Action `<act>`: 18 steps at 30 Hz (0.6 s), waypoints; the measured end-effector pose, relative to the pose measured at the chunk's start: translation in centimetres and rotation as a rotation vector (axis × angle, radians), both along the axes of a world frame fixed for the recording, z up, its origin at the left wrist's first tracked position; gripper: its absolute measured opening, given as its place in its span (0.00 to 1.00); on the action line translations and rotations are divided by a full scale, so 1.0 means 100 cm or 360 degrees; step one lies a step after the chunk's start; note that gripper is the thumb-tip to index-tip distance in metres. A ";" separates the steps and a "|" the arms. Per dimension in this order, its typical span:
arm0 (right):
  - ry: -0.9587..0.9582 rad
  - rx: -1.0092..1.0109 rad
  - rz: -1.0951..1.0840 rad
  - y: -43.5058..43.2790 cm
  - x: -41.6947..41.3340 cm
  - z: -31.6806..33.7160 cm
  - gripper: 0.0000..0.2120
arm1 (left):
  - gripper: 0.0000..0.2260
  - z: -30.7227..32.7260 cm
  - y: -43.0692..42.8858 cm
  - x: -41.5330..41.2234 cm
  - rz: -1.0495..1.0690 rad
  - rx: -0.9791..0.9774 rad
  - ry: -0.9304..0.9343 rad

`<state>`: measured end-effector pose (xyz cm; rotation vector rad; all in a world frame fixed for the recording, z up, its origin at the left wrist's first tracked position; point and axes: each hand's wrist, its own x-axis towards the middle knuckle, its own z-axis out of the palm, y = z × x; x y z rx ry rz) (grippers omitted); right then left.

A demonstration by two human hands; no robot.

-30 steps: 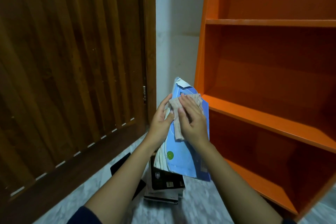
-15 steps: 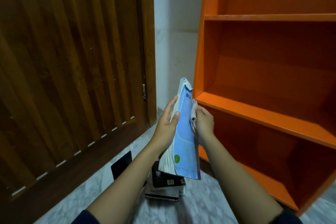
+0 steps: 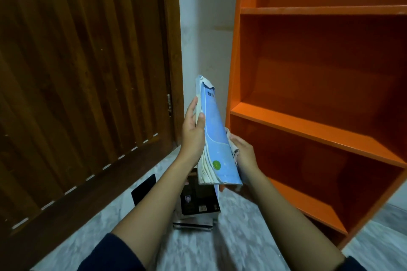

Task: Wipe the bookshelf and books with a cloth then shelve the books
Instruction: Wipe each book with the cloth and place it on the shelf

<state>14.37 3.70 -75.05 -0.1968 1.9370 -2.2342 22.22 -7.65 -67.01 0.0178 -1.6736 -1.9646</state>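
A worn light-blue book (image 3: 214, 138) stands nearly edge-on in front of me, its torn top corner up. My left hand (image 3: 193, 132) grips its left side, thumb on the cover and fingers behind. My right hand (image 3: 243, 152) is behind the book's right side, holding a pale cloth (image 3: 233, 146) against the back cover; only a strip of cloth shows. The orange bookshelf (image 3: 308, 125) stands to the right with bare shelves. A stack of books (image 3: 198, 202) lies on the floor below my hands.
A dark wooden slatted door (image 3: 83, 72) fills the left side. A white wall strip (image 3: 204, 28) runs between door and shelf. A black flat object (image 3: 143, 189) lies on the marbled grey floor (image 3: 198, 246) beside the stack.
The book was turned from face-on to nearly edge-on. My right hand with the cloth left the front cover, went behind the book and slid down along its back.
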 end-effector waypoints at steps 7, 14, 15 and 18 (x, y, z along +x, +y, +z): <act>0.1198 0.0383 -0.0161 -0.004 0.062 0.023 0.16 | 0.19 -0.001 -0.004 -0.004 0.0206 0.0053 -0.0020; 0.1387 0.0457 -0.0270 0.015 0.065 -0.030 0.18 | 0.20 0.007 -0.022 0.004 0.0052 0.0343 -0.0032; 0.1209 0.0435 -0.0358 0.015 0.064 -0.031 0.17 | 0.19 0.009 -0.021 0.006 0.0002 0.0341 -0.0032; 0.0755 0.0279 -0.0564 0.015 0.053 -0.027 0.16 | 0.18 0.014 -0.019 0.012 -0.0189 0.0256 -0.0011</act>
